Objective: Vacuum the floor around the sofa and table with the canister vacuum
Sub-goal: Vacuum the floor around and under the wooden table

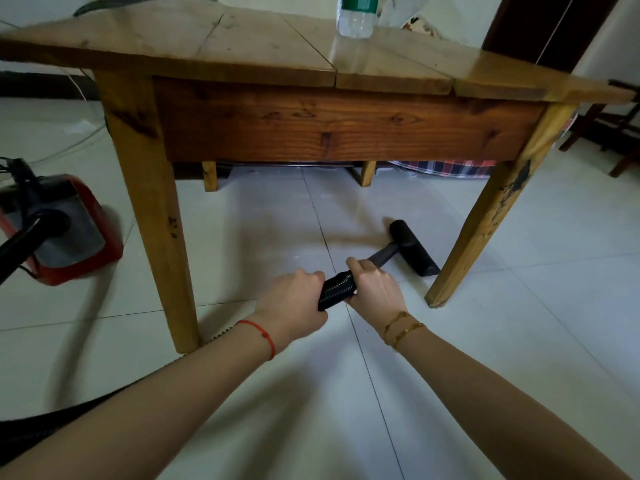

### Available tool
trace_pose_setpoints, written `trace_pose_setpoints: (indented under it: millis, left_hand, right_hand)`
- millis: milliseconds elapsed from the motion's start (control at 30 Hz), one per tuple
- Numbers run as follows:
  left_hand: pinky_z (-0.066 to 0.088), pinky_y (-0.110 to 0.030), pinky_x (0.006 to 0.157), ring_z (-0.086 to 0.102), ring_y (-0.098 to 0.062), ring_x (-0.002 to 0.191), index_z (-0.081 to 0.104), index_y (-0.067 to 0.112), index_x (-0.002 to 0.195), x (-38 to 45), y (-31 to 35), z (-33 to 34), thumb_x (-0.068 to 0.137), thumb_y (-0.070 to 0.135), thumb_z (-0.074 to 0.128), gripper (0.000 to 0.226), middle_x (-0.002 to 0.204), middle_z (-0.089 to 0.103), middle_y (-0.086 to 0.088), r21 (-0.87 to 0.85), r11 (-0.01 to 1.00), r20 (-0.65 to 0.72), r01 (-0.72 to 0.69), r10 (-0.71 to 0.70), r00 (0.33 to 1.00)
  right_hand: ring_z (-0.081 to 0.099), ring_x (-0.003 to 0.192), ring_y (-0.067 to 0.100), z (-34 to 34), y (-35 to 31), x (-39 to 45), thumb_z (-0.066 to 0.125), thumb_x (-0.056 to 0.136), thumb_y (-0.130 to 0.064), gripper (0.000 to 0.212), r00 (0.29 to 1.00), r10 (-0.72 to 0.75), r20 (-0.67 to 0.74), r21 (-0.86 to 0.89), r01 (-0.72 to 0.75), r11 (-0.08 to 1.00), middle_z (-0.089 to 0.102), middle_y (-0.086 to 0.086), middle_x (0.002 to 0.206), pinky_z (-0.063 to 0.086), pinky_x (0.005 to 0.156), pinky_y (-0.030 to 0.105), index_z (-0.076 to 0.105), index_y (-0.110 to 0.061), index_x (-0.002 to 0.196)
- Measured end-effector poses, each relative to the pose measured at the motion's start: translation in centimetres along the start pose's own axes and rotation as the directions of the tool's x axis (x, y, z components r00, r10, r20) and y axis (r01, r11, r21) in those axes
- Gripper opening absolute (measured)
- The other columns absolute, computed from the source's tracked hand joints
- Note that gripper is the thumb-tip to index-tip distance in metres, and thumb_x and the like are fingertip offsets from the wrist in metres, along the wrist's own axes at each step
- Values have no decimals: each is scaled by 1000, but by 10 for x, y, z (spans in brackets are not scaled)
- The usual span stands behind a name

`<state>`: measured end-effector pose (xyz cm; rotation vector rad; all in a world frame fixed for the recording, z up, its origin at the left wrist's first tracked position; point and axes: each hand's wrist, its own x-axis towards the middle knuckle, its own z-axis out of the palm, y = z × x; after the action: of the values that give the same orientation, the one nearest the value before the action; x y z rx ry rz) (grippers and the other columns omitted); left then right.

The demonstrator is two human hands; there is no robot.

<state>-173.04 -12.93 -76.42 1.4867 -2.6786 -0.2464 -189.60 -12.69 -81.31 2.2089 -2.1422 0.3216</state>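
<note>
The hose (337, 289) is held by both hands, left hand (294, 299) behind, right hand (375, 287) nearer the nozzle (414, 247). The nozzle is set on the floor under the table (242, 50), just beside its right front leg (491, 223), long side slanting toward that leg.

Glossy pale square floor tiles (519, 341) with dark grout lines meet a white wall (34, 8) and dark wooden door frame (540, 32).
</note>
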Motion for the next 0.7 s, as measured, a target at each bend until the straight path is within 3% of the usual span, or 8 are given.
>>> trace_pose_setpoints:
  millis: [100,233,467,700]
  left_hand:
    - [38,-29,58,49,-22,68,53,16,102,27,17,17,81,19,55,22,79,49,0,-20,1000,-3,-18,18,1000]
    - [37,-30,60,47,-22,68,52,13,107,59,34,36,82,18,55,25,80,47,-2,-18,999,-8,-30,30,1000]
    - [37,-30,60,48,-23,69,52,12,109,74,43,44,83,18,55,27,84,50,-5,-33,999,6,-11,12,1000]
    - [34,-26,52,48,-23,66,49,14,98,34,18,20,81,20,54,18,73,44,1,-25,999,10,38,-38,999]
  right_hand:
    - [60,96,35,9,29,11,58,88,-21,31,999,44,28,-30,-43,999,58,14,111,43,64,32,50,-6,114]
    - [56,109,37,20,62,24,59,89,-21,34,990,117,80,-40,-114,993,51,16,126,50,80,40,50,-7,120]
    - [51,110,34,27,81,34,59,89,-20,26,987,115,112,-22,-114,993,52,12,111,50,78,41,52,-9,112]
    - [56,101,32,12,35,26,61,88,-22,27,997,1,83,32,-3,999,55,10,110,48,76,36,54,-11,112]
